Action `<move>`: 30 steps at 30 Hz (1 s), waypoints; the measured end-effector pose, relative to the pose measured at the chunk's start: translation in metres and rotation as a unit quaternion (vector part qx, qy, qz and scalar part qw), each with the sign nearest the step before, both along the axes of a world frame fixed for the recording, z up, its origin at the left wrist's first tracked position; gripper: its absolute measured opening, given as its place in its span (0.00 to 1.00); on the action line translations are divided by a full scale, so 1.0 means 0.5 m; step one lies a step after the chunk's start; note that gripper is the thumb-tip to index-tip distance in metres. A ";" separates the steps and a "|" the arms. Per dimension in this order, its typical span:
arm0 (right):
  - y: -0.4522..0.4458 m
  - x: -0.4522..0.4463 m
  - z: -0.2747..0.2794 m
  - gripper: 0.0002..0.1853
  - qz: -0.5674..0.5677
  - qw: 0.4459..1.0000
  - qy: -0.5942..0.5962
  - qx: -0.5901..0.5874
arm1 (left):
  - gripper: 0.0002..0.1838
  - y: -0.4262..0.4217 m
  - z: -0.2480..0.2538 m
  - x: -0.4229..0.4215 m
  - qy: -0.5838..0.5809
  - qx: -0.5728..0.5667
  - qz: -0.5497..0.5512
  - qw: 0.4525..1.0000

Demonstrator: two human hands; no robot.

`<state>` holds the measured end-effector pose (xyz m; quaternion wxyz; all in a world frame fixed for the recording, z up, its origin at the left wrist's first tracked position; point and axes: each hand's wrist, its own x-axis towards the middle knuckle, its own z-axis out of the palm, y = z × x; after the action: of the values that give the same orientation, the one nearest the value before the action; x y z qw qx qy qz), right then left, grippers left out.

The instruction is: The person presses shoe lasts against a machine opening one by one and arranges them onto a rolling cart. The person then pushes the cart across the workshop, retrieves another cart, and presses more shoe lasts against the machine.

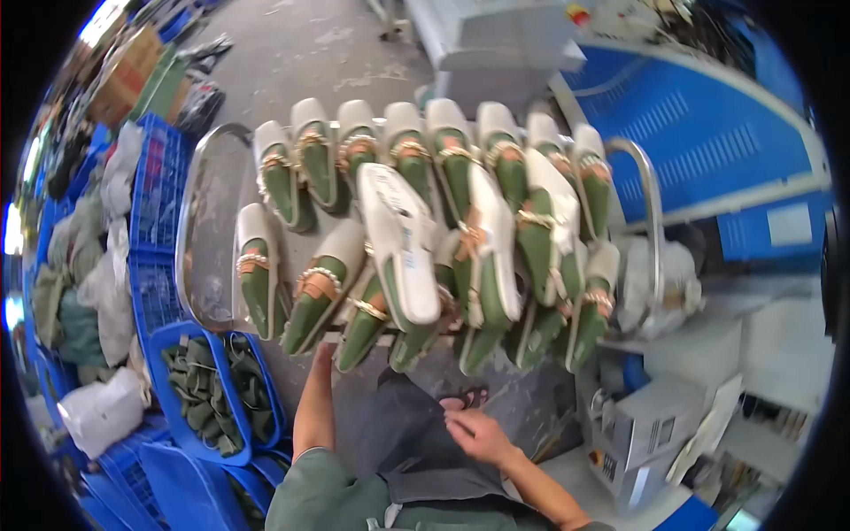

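Note:
Two rows of green shoes with cream insides and chain-like straps fill a rack; one stands at the left end of the front row [257, 288]. Several shoes lie on top with pale soles up, among them one in the middle [407, 261]. My left hand [325, 352] is at the rack's near edge, under the shoes, its fingers hidden. Nearer my body, my right hand [476, 434] hangs below the rack over my dark apron [398, 434], fingers loosely apart, with nothing visible in it.
Metal hoop handles rise at the rack's left [183, 257] and right [655, 212]. Blue bins [164, 354] with green pieces stand at lower left, beside stacked blue crates [159, 203]. A blue panelled machine [673, 124] is at upper right, a grey metal box [660, 420] at lower right.

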<state>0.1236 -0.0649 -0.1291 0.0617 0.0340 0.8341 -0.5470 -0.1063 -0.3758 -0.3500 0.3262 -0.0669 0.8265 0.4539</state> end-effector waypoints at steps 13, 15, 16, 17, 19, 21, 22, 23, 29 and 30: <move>0.161 0.387 -0.102 0.33 -0.401 0.701 -0.021 -0.589 | 0.48 0.709 0.268 0.414 -0.032 0.276 -0.399 0.874; 0.235 0.437 -0.035 0.37 -0.409 0.702 0.012 -0.584 | 0.45 0.922 0.344 0.450 -0.229 0.435 -0.292 0.820; 0.262 0.453 -0.007 0.39 -0.404 0.682 0.048 -0.608 | 0.42 1.010 0.382 0.479 -0.295 0.508 -0.307 0.748; 0.287 0.464 0.014 0.40 -0.399 0.662 0.086 -0.628 | 0.37 1.082 0.410 0.506 -0.366 0.482 -0.342 0.718; 0.315 0.506 0.010 0.46 -0.426 0.602 0.149 -0.659 | 0.28 1.196 0.478 0.581 -0.438 0.444 -0.367 0.690; 0.296 0.559 -0.022 0.47 -0.541 0.658 0.258 -0.455 | 0.25 1.266 0.494 0.653 -0.409 0.403 -0.409 0.709; 0.304 0.578 -0.036 0.47 -0.583 0.666 0.269 -0.379 | 0.23 1.297 0.495 0.682 -0.390 0.383 -0.426 0.721; 0.317 0.594 -0.041 0.47 -0.627 0.667 0.270 -0.299 | 0.21 1.334 0.488 0.715 -0.334 0.342 -0.453 0.752; 0.400 0.639 -0.071 0.40 -0.769 0.601 0.200 -0.089 | 0.23 1.389 0.424 0.875 0.164 0.416 -0.610 0.654; 0.401 0.647 -0.098 0.40 -0.776 0.596 0.197 -0.062 | 0.22 1.389 0.406 0.877 0.234 0.469 -0.631 0.572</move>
<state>0.4473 0.1356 -0.1781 -0.5495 0.5558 0.4491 -0.4329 0.3322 0.3187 -0.1470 0.3115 0.7422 0.3787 0.4569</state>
